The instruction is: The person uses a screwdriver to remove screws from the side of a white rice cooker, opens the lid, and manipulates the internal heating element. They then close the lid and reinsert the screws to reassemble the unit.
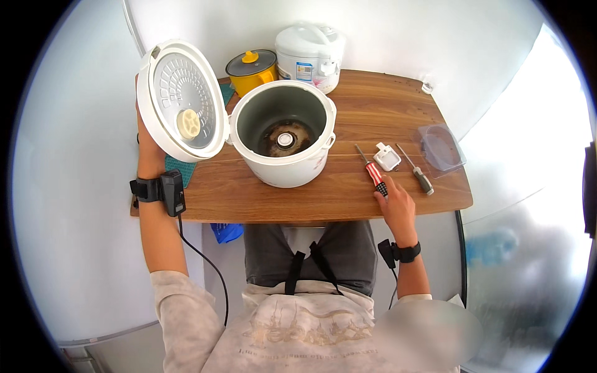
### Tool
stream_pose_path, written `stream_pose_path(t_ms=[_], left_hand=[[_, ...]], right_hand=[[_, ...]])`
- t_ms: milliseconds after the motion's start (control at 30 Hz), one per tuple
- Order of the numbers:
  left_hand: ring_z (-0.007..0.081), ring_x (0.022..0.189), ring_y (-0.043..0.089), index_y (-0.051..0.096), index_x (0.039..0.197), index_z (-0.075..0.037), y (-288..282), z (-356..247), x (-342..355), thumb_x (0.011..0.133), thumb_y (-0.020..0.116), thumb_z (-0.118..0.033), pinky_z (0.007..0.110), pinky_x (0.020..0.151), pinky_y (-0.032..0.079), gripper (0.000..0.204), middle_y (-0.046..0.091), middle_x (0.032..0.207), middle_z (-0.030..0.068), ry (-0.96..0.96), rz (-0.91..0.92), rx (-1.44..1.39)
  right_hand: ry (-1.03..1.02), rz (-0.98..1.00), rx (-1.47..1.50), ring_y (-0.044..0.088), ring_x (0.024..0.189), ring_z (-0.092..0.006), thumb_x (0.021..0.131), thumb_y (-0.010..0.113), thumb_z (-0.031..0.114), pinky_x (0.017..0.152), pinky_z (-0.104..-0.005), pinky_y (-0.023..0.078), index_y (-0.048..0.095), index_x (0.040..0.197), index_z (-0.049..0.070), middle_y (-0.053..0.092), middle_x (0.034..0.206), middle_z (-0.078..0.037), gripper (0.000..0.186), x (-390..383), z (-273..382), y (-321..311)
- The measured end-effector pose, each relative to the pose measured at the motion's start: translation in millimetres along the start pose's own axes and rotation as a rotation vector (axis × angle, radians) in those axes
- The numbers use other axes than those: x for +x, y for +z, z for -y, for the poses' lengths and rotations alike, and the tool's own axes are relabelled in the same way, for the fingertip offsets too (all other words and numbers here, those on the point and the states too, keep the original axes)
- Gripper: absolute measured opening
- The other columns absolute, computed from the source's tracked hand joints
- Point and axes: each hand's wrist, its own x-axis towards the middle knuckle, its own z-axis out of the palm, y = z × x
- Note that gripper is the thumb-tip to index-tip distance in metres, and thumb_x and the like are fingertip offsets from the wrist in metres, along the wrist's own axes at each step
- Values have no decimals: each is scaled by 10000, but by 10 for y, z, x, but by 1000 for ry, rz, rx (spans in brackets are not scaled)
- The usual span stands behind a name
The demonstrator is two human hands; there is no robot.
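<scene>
A white rice cooker [283, 171] stands on the table with its lid [217, 140] swung up to the left. Inside, the grey wall and a brown-stained bottom with a round centre knob show; no inner pot sits there. Behind the raised lid is my left hand [148, 149], its fingers hidden. My right hand [399, 205] grips the handle end of a screwdriver [374, 174] with a striped red, white and dark handle, which lies on the wood. Right of it lie a small white plastic part [387, 158] and a second screwdriver [418, 173] with a grey handle.
A yellow pot [249, 78] with a dark lid and another white rice cooker [308, 53] stand at the back. A clear plastic tray [443, 149] sits near the right edge of the wooden table [398, 99]. Part of a green mat [181, 169] shows under the lid.
</scene>
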Motion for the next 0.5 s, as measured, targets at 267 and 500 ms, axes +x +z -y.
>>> stream_pose_path(t_ms=[267, 500], left_hand=[[187, 1226, 584, 445, 1440, -32, -67, 93, -128, 1045, 567, -179, 338, 1034, 517, 439, 572, 1375, 110, -103, -127, 69], [188, 1231, 579, 441, 1445, -27, -278, 477, -628, 1044, 565, -167, 342, 1039, 511, 443, 566, 1381, 111, -367, -289, 183]], right_hand=[[27, 103, 11, 666, 976, -401, 882, 751, 193, 784, -484, 527, 593, 1292, 122, 705, 1064, -147, 445, 92, -11, -48], [53, 188, 15, 660, 936, -379, 859, 757, 144, 767, -478, 530, 591, 1318, 112, 661, 1018, -147, 490, 102, 24, -135]])
